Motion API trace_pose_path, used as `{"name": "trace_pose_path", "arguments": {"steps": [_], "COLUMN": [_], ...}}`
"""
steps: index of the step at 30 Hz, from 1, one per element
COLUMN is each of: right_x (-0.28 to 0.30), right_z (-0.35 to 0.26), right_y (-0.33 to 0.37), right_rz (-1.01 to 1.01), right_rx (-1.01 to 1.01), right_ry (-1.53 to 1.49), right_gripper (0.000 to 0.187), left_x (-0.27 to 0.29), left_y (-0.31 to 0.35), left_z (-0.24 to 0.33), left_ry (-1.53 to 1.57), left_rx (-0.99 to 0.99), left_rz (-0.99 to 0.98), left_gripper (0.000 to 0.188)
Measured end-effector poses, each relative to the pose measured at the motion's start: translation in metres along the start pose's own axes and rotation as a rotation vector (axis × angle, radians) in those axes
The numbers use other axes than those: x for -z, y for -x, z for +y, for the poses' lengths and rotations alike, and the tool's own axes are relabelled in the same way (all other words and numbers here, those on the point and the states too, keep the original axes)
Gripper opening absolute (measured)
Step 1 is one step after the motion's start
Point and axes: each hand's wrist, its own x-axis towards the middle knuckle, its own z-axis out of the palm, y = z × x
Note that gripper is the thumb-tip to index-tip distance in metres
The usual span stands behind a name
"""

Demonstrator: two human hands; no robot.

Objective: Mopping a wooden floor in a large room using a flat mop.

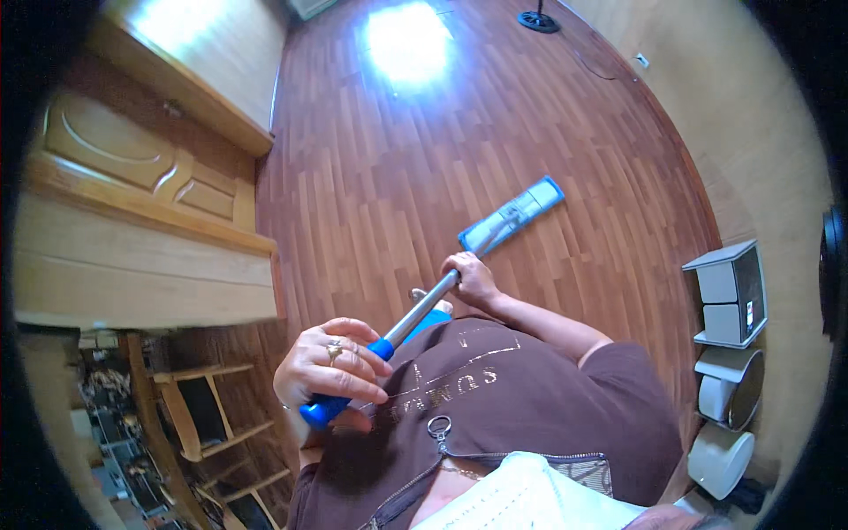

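Observation:
A flat mop slants across the view, its blue-edged rectangular head (512, 215) resting on the wooden floor ahead of me. My left hand (336, 367), with a ring on one finger, is wrapped round the blue grip (329, 411) at the top of the mop's handle, close to my chest. Further down, my right hand (473, 278) is closed round the silver pole (424, 315). Part of the pole beyond that hand is hidden by it.
Along the right wall stand a grey-white box-shaped unit (731, 293) and rounded white containers (720, 464). A black round stand base (539, 22) with a cable is at the far right. On the left are a wooden door (132, 168) and wooden chairs (208, 411).

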Motion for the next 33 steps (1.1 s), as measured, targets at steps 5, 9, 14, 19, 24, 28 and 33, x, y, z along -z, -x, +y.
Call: {"name": "trace_pose_path", "arguments": {"steps": [5, 9, 14, 19, 24, 28, 33], "right_x": [0.022, 0.031, 0.023, 0.012, -0.011, -0.028, -0.065], "right_z": [-0.004, 0.005, 0.001, -0.003, 0.000, 0.002, 0.009], "right_y": [0.006, -0.020, -0.054, -0.101, -0.161, -0.206, -0.274], "right_rz": [-0.014, -0.186, -0.149, -0.184, -0.186, -0.175, -0.314], "right_rx": [-0.043, -0.180, -0.219, -0.189, -0.030, 0.021, 0.082], "right_ry": [0.031, 0.064, 0.068, -0.013, 0.068, 0.170, 0.396], "right_gripper": [0.012, 0.027, 0.043, 0.031, 0.014, 0.027, 0.027], "left_x": [0.038, 0.066, 0.099, 0.131, 0.146, 0.157, 0.159], "left_y": [-0.024, -0.050, -0.058, -0.052, -0.041, -0.035, -0.023], "left_z": [-0.035, -0.064, -0.091, -0.106, -0.116, -0.118, -0.124], "left_ry": [0.124, 0.262, 0.367, 0.303, 0.156, -0.003, -0.242], "left_rx": [-0.273, -0.340, -0.389, -0.430, -0.397, -0.197, 0.003], "left_rz": [-0.049, 0.040, 0.029, -0.053, 0.007, 0.135, 0.370], "left_gripper": [0.033, 0.028, 0.020, 0.011, 0.013, 0.013, 0.014]}}
